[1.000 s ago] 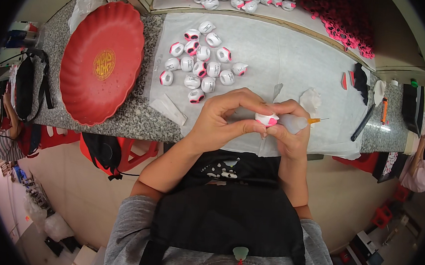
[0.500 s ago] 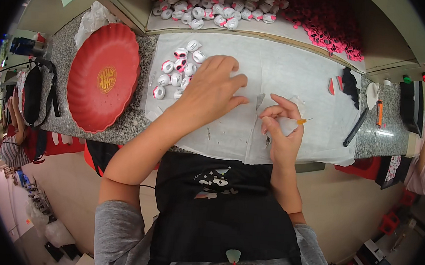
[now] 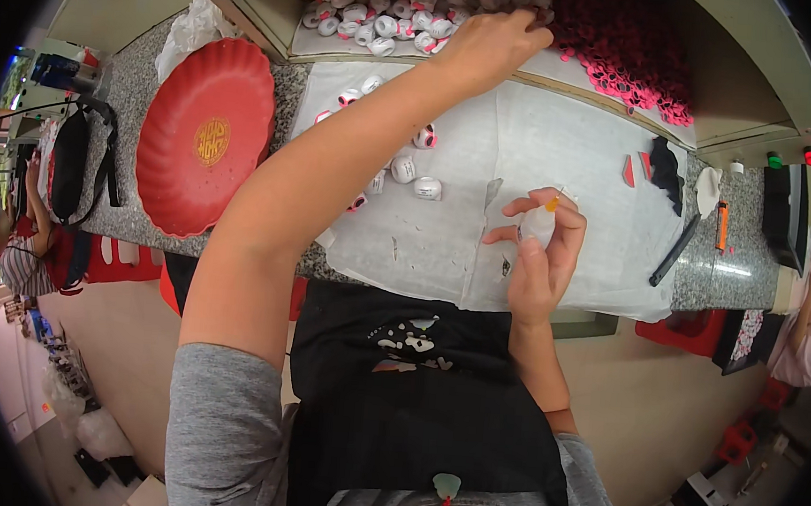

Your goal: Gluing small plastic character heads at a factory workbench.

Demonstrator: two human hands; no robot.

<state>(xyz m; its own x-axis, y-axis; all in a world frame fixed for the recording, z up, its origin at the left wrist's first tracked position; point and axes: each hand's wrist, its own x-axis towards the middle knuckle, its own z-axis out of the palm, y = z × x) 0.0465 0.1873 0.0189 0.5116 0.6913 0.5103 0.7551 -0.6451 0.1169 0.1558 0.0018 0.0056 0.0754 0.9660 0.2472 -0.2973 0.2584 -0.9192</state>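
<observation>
My left hand (image 3: pixel 500 48) reaches far across the table to the shelf, above the edge between two piles. Its fingers are bent together, and whatever is at their tips is hidden. Closed round a small translucent squeeze bottle (image 3: pixel 537 226) with an orange needle tip (image 3: pixel 553 204), my right hand (image 3: pixel 541 262) stays over the white paper sheet (image 3: pixel 593 257). Several small white rounded pieces with pink and black parts, such as this white piece (image 3: pixel 428 189), lie on the paper's left, partly hidden by my left forearm.
On the shelf sit a heap of white pieces (image 3: pixel 384 26) and a heap of pink-and-black bits (image 3: pixel 625 76). A red scalloped tray (image 3: pixel 174 133) stands left. On the right lie black scraps (image 3: pixel 667 173), a black-handled tool (image 3: pixel 677 248) and an orange cutter (image 3: pixel 722 228).
My left hand has moved from beside the white pieces on the paper up to the shelf piles. My right hand has turned the bottle so its needle points more upward.
</observation>
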